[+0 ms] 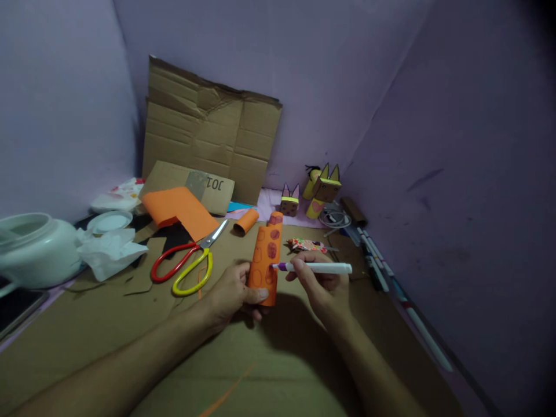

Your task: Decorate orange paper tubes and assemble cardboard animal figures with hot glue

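My left hand (pixel 238 295) grips an orange paper-covered tube (pixel 259 260) near its lower end, thumb across the front. Rounded shapes are drawn on the tube, and those in its right column are coloured in dark. In my right hand (pixel 324 284) is a white marker (pixel 324 267) with a purple end, its tip touching or very close to one of the dark shapes. Left of the tube lie scissors (pixel 191 260) with one red and one yellow handle, blades apart. A short orange roll (pixel 246 222) rests just behind.
Orange paper (pixel 182 205) and cardboard (pixel 212 133) stand at the back left. A white teapot (pixel 43 249) and crumpled tissue (pixel 110 252) are at left. Yellow-brown eared paper figures (pixel 326 190) stand behind. Several markers (pixel 428 336) line the right wall; a floral-patterned cutter (pixel 306 246) lies behind my right hand.
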Demonstrator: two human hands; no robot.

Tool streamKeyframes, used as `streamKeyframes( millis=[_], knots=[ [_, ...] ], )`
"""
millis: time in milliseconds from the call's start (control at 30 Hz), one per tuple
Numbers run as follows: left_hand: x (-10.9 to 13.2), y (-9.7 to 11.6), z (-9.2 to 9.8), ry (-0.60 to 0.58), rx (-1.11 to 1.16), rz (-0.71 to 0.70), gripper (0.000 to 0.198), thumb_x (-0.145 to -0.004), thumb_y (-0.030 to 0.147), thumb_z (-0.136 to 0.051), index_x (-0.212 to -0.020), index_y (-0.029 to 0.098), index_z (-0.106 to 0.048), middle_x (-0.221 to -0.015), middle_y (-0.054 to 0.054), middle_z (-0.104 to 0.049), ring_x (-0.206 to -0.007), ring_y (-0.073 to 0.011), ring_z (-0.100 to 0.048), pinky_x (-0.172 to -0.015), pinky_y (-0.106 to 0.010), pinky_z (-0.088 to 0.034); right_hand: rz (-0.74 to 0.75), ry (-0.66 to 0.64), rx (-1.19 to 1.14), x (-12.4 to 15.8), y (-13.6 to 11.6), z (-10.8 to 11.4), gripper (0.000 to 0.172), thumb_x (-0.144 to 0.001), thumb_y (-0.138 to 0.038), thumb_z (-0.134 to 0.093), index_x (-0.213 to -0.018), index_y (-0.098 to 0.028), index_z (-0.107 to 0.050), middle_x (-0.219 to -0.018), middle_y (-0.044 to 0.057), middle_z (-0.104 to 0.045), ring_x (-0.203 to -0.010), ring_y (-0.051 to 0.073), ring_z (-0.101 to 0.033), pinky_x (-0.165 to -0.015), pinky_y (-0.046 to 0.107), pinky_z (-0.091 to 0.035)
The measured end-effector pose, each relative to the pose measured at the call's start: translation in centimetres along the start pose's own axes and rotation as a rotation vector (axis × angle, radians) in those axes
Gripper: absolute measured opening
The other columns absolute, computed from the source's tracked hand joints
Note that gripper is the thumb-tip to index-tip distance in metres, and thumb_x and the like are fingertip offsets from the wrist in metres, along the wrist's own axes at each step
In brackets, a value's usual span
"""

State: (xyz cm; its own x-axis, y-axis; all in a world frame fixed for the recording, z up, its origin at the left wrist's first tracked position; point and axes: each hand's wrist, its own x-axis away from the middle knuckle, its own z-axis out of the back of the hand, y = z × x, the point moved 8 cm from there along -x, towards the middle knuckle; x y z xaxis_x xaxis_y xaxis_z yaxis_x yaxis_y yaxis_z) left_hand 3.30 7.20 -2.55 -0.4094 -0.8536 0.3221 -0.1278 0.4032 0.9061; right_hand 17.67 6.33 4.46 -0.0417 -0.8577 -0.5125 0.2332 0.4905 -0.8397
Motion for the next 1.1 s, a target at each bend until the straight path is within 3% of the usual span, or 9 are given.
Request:
streamKeyframes(
  millis=[267, 733, 1100],
  knots=[
    [-0.10, -0.04, 0.07, 0.002, 0.005, 0.003, 0.052, -0.053, 0.021, -0.076, -0.098, 0.011, -0.052, -0.063, -0.002, -0.065, -0.049, -0.0137, -0.060, -0.038, -0.020, -0.048, 0.020, 0.019, 0.004, 0.02, -0.30, 0.11, 0.013, -0.087, -0.027, -0.059, -0.076, -0.020, -0.063, -0.060, -0.001, -0.065, -0.056, 0.012, -0.061, -0.053, 0.022, -0.047],
    [0.14, 0.08, 0.11, 0.007, 0.015, 0.006, 0.047, -0.053, 0.022, -0.076, -0.093, 0.011, -0.053, -0.062, -0.001, -0.064, -0.048, -0.0127, -0.060, -0.037, -0.019, -0.048, -0.047, -0.085, 0.036, 0.19, 0.58, -0.63, 0.016, -0.084, -0.027, -0.058, -0.071, -0.018, -0.062, -0.057, 0.000, -0.063, -0.052, 0.013, -0.058, -0.049, 0.022, -0.042],
    [0.01, -0.06, 0.16, 0.002, 0.009, 0.000, 0.051, -0.054, 0.021, -0.076, -0.098, 0.011, -0.053, -0.063, -0.001, -0.065, -0.048, -0.0136, -0.061, -0.039, -0.020, -0.048, -0.027, 0.022, -0.019, -0.22, -0.14, 0.11, 0.016, -0.084, -0.028, -0.059, -0.072, -0.019, -0.062, -0.058, -0.001, -0.064, -0.054, 0.013, -0.061, -0.051, 0.022, -0.047]
  ],
)
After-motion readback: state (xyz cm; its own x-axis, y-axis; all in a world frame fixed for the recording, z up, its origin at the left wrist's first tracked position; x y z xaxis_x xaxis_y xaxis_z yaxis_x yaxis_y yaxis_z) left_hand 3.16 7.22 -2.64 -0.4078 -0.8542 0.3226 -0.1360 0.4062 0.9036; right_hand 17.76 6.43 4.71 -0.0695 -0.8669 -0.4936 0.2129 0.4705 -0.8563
